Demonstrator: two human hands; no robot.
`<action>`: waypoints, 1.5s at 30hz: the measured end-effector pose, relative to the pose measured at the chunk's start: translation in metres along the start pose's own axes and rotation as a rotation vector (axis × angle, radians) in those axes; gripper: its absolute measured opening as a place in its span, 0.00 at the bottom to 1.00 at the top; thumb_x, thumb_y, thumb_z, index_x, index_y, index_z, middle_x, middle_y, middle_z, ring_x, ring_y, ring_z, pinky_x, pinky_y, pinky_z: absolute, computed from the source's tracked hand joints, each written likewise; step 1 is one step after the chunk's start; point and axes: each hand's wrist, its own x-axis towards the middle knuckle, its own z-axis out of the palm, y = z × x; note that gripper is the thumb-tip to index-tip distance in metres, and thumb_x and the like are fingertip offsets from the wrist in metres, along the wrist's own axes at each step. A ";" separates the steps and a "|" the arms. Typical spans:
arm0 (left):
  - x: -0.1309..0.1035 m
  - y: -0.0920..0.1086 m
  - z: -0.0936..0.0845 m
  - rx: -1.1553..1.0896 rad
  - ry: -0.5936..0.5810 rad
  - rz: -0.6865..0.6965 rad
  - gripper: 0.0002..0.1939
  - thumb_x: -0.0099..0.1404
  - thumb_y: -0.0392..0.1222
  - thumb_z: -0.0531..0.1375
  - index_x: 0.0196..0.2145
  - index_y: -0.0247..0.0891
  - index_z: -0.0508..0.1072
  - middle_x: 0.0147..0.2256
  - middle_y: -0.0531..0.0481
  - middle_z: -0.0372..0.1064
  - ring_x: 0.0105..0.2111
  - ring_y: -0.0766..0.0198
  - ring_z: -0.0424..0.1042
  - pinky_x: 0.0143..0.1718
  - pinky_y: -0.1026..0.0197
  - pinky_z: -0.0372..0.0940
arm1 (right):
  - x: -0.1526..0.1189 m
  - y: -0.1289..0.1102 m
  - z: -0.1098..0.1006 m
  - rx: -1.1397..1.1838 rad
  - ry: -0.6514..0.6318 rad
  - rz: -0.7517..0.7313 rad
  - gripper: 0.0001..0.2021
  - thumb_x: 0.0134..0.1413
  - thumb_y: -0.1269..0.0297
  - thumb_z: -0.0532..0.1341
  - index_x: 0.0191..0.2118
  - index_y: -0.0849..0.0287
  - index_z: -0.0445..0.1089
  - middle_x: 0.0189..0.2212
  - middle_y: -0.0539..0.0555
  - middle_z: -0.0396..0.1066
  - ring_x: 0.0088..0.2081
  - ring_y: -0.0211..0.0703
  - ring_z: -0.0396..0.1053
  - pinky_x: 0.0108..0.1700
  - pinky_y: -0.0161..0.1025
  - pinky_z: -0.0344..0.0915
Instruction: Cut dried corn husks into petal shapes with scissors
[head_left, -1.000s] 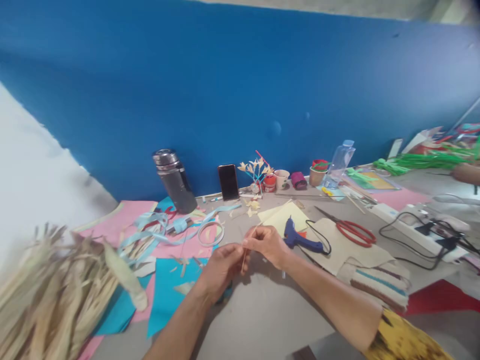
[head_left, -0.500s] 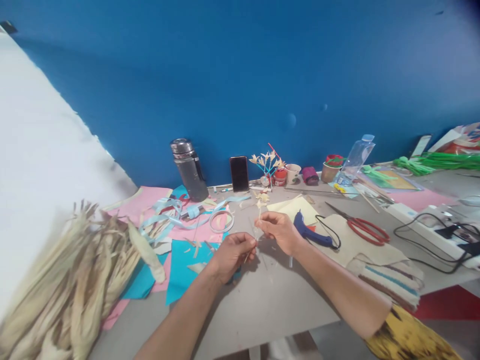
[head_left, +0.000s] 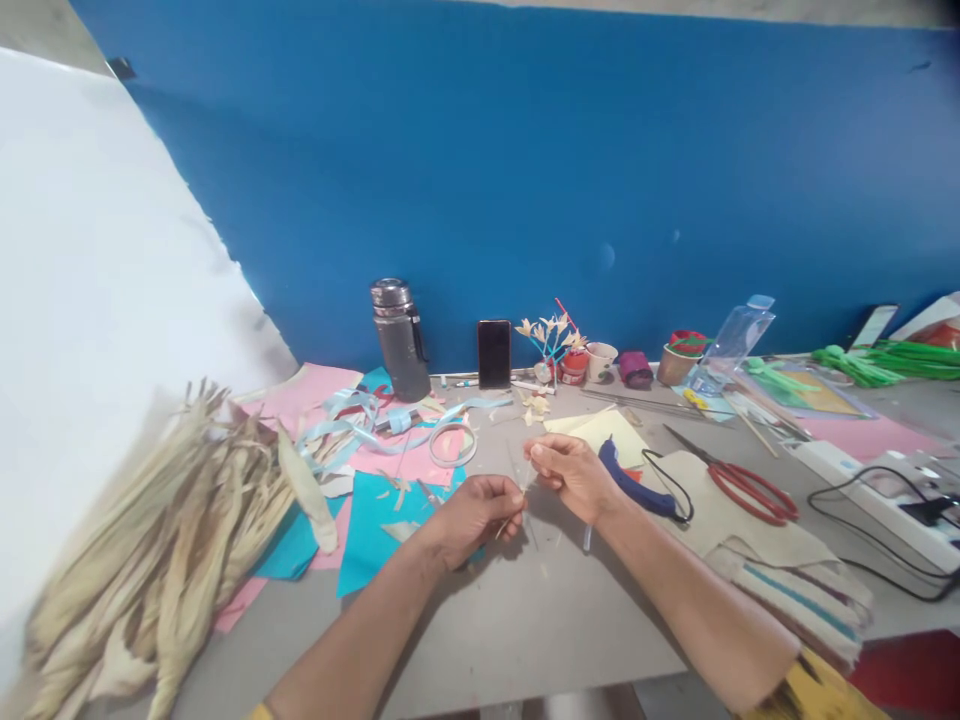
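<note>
Over the middle of the table, my left hand (head_left: 484,510) is closed in a pinch on a thin pale strip (head_left: 500,531), whose end pokes out under the fingers. Just right of it, my right hand (head_left: 566,472) is also pinched, fingertips close to the left ones. What it holds is too small and blurred to name. Behind the hands lie pale husk scraps (head_left: 535,406). A roll of tape (head_left: 452,445) rests left of them on pink paper. A blue glue gun (head_left: 634,482) is beside my right wrist.
Dried corn husks (head_left: 172,560) are heaped at left. A grey flask (head_left: 403,345), a phone (head_left: 494,355), husk flowers (head_left: 551,335) and a paper cup (head_left: 601,362) stand along the blue wall. At right are red-handled scissors (head_left: 750,490) and a power strip (head_left: 877,505) with black cables.
The view has tilted up and shifted left. A pale piece that rose above my right fingertips no longer shows there. Both hands stay pinched close together.
</note>
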 end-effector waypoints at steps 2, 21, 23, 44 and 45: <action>-0.001 0.001 0.000 0.004 -0.008 0.002 0.18 0.48 0.48 0.73 0.25 0.33 0.72 0.21 0.52 0.67 0.20 0.71 0.64 0.24 0.66 0.58 | 0.000 -0.001 0.002 0.017 0.031 -0.004 0.16 0.34 0.59 0.76 0.20 0.62 0.70 0.23 0.50 0.65 0.22 0.29 0.51 0.21 0.31 0.42; 0.000 0.009 -0.008 -0.005 0.165 0.063 0.14 0.49 0.45 0.70 0.26 0.34 0.71 0.20 0.54 0.64 0.19 0.73 0.62 0.22 0.69 0.55 | -0.016 -0.005 0.006 -1.398 -0.012 -0.969 0.12 0.61 0.70 0.57 0.47 0.55 0.74 0.44 0.58 0.74 0.43 0.46 0.70 0.44 0.41 0.67; 0.000 0.009 -0.008 0.037 0.194 0.089 0.13 0.51 0.45 0.68 0.25 0.34 0.71 0.20 0.55 0.63 0.18 0.73 0.62 0.22 0.69 0.54 | -0.018 -0.008 0.005 -1.487 0.122 -1.028 0.13 0.60 0.70 0.59 0.48 0.55 0.74 0.46 0.58 0.74 0.41 0.46 0.70 0.46 0.42 0.66; -0.002 0.015 -0.013 -0.144 0.134 0.145 0.15 0.49 0.43 0.72 0.32 0.32 0.77 0.22 0.55 0.62 0.21 0.73 0.62 0.24 0.68 0.55 | -0.008 0.004 0.004 -1.031 0.090 -0.532 0.05 0.55 0.62 0.63 0.34 0.56 0.75 0.29 0.52 0.74 0.28 0.41 0.66 0.34 0.38 0.62; -0.002 0.015 -0.013 -0.169 0.131 0.153 0.15 0.49 0.43 0.72 0.33 0.33 0.77 0.23 0.55 0.63 0.21 0.73 0.62 0.25 0.68 0.56 | -0.009 0.004 0.005 -0.963 0.107 -0.459 0.05 0.54 0.62 0.64 0.34 0.57 0.75 0.28 0.52 0.74 0.27 0.40 0.65 0.31 0.37 0.61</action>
